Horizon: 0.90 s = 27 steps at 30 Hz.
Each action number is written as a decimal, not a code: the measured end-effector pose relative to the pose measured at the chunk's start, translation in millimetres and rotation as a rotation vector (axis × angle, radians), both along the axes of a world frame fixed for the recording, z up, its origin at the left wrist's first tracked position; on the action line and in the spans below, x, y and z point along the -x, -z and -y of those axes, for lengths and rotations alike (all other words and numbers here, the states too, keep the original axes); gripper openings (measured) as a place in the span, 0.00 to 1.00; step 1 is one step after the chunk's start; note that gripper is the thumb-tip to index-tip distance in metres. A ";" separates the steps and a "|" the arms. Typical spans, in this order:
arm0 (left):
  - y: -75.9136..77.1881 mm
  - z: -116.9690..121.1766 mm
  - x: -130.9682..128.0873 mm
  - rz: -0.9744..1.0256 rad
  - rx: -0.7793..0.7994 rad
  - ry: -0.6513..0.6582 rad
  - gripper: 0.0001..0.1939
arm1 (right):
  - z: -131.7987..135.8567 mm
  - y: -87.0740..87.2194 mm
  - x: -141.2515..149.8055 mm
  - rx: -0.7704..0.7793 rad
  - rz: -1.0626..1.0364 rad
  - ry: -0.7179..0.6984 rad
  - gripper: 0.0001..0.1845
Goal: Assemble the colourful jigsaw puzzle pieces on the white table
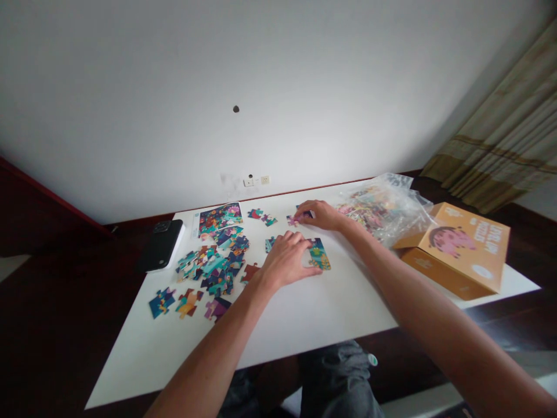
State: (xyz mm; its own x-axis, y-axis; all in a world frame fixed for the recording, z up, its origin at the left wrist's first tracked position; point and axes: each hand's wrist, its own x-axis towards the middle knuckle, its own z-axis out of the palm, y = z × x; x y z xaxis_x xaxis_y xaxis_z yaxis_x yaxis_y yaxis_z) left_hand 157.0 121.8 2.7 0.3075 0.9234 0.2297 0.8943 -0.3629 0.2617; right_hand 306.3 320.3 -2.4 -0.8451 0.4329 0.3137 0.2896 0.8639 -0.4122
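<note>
My right hand [317,215] pinches a small pink jigsaw piece [293,220] at the fingertips, and a dark piece [306,213] lies partly under the fingers. Below it, my left hand [285,261] lies palm down on the white table [304,313], fingers apart. Its fingers reach a teal piece [270,244], and its thumb points towards a larger teal and yellow piece [319,254]. A heap of loose jigsaw pieces [212,268] lies to the left of that hand. Two small teal pieces [261,216] sit farther back.
A black phone [160,245] lies at the table's left edge, next to a printed picture card [220,218]. At the back right are a clear plastic bag of pieces [383,209] and an orange cardboard box [452,249]. The table's front corner is near my lap.
</note>
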 end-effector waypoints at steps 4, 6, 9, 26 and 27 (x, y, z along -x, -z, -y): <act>-1.2 2.0 -4.8 0.001 -0.012 0.054 0.30 | -9.5 3.6 -7.9 -0.048 0.019 0.133 0.12; -2.5 3.2 -8.4 -0.011 -0.012 0.078 0.28 | -12.0 6.9 -9.1 -0.040 0.046 0.144 0.12; -4.6 4.7 -13.9 -0.027 -0.007 0.076 0.28 | -11.4 11.6 -6.2 -0.031 0.032 0.141 0.12; -1.9 5.0 -17.0 0.033 -0.055 0.181 0.24 | 4.2 30.2 16.6 -0.028 -0.116 0.317 0.12; -1.8 4.9 -16.4 0.023 -0.062 0.181 0.23 | 5.1 30.7 17.5 -0.039 -0.114 0.319 0.12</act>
